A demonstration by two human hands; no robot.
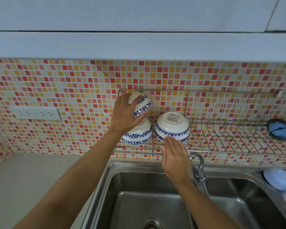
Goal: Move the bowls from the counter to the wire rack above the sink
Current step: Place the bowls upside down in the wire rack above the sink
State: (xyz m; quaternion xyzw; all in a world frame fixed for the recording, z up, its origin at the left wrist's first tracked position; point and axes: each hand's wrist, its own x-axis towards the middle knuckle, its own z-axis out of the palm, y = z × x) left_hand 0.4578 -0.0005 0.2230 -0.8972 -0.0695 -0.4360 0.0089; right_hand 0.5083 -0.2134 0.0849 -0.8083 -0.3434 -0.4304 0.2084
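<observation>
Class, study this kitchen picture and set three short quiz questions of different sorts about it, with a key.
1. How many bowls are on or at the wire rack?
2. True or false: the left hand grips the tilted bowl.
3. The right hand is: A) gripping the tap B) open, fingertips at the right bowl C) in the sink.

Key: 1. Three, counting the lower left bowl. 2. True. 3. B.

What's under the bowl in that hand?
Another upside-down bowl on the rack sits under the held bowl. The left hand covers where they might touch.
</observation>
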